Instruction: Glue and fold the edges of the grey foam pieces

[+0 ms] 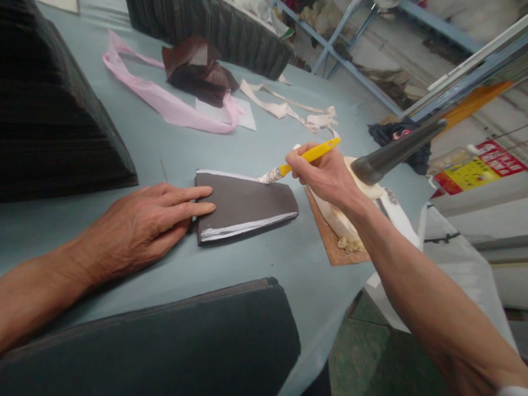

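Observation:
A dark grey tapered panel (246, 201), possibly a small stack, lies flat on the blue-green table, with white strips of what looks like glue along both long edges. My left hand (149, 223) rests at its left end, two fingers stretched onto the surface and the rest spread on the table. In my right hand (319, 172) is a yellow-handled paintbrush (310, 154), gripped between thumb and fingers. Its white-coated bristles touch the panel's far edge near the right end. Just right of the panel, a pale container (335, 215) sits on a brown board, partly hidden by my right forearm.
Tall stacks of dark panels (45, 114) stand at the left, with another row (213, 34) at the back. A large dark piece (157, 354) lies in front. Pink ribbon (155, 100), brown scraps (197, 66) and pale strips (281, 107) lie behind. A dark rod (397, 154) slants up at the right.

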### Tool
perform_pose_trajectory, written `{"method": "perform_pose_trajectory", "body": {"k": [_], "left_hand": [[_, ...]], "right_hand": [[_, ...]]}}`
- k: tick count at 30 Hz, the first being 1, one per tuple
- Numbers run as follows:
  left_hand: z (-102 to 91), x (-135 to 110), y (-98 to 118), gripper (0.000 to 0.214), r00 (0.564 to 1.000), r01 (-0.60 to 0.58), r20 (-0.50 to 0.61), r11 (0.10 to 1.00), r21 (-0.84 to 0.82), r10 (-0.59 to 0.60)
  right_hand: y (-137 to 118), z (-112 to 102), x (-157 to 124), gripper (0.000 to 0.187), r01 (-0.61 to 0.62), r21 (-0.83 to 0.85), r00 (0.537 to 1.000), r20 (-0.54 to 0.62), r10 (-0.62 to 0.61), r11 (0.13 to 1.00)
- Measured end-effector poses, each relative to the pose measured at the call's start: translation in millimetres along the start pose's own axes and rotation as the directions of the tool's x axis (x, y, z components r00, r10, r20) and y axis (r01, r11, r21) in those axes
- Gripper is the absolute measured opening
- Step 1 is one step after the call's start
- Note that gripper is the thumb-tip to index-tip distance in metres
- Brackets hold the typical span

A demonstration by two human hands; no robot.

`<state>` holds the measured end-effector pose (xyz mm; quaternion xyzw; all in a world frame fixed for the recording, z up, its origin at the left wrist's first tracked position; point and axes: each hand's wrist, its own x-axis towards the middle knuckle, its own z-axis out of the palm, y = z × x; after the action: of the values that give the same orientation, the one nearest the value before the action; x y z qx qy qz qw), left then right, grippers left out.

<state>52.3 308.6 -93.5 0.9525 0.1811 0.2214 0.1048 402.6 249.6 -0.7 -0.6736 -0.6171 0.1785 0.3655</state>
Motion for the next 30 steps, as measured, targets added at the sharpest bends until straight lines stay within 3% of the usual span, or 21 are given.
{"method": "perform_pose_trajectory", "body": {"k": [5, 18, 27, 30], "left_hand": [[4.5, -2, -9, 0.048, 0.999, -0.047, -0.002, 0.999, 0.001, 0.047], [0.5, 0, -3, 0.048, 1.000, 0.009, 0.023, 1.000, -0.001, -0.009], [9.0, -3, -19, 0.050, 0.996, -0.072, -0.047, 0.997, -0.019, 0.071], [7.3, -1, -16, 0.047, 0.998, -0.053, -0.034, 0.998, -0.027, 0.052]], "right_hand": [[7, -7, -4, 0.028, 0.006, 0.012, 1.000, -0.011, -0.006, 1.000], [22, -28, -13, 0.023, -0.029, 0.001, 0.997, -0.073, 0.029, 1.000], [20, -44, -17, 0.020, -0.067, -0.200, 0.995, -0.083, 0.051, 0.978], [16, -47, -24, 0.021, -0.081, -0.163, 0.987, -0.152, 0.056, 0.983]]}}
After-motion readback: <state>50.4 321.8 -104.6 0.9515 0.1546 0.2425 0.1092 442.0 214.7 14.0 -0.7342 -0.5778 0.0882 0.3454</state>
